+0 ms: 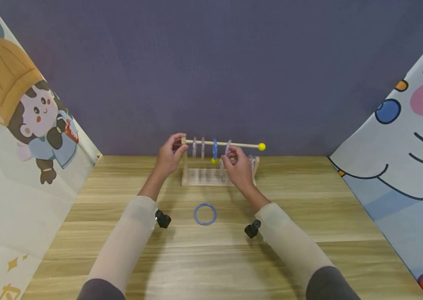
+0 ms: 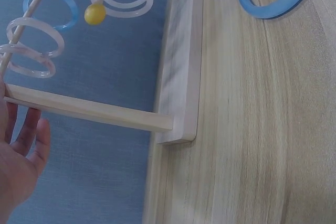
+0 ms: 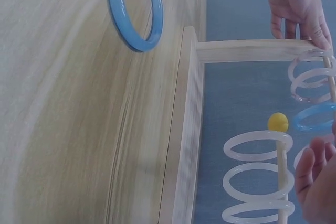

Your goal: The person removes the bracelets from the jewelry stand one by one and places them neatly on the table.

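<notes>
Your sleeves (image 1: 121,246) reach over the bench (image 1: 203,266), a loose blue ring (image 2: 266,12) lying between them. Your left hand (image 1: 168,157) grasps the top of the left post (image 2: 89,109) of the wooden rack (image 1: 205,177); your right hand (image 1: 239,167), cut off in its wrist view, pinches a pinkish ring (image 1: 228,146) around the upper rod (image 1: 245,145). That rod also carries two clear rings (image 1: 194,148) and another blue one; whitish rings (image 3: 227,182) circle the lower rod (image 3: 282,163), partly hidden overhead.
</notes>
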Available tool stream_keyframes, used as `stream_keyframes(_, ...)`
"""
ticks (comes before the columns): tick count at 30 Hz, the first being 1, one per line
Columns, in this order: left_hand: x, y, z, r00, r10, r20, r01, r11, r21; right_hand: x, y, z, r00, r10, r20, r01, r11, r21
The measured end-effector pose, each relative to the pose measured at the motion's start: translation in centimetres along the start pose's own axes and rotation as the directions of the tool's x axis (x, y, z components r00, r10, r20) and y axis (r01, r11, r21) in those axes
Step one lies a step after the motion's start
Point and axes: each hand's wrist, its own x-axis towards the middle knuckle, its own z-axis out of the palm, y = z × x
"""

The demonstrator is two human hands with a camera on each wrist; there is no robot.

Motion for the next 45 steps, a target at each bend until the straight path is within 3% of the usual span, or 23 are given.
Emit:
stream_keyframes(13, 0.0, -0.2, 0.1, 1.0, 0.006, -0.008, -0.006, 1.0, -0.009, 0.0, -0.1, -0.3, 1.0, 0.013, -0.011, -0.012, 1.0, 0.017)
stream_keyframes(27, 0.0, -0.2, 0.1, 1.0, 0.018, -0.01, -0.018, 1.0, -0.008, 0.2, 0.5, -0.5, 0.999, -0.032, -0.006, 0.032, 0.999, 0.042)
stream_keyframes(45, 0.0, -0.1, 0.0, 1.0, 0.012, 0.007, -0.012, 1.0, 0.001, 0.3, 1.1, -1.7, 0.998, -0.026, -0.055, 0.029, 0.998, 0.056)
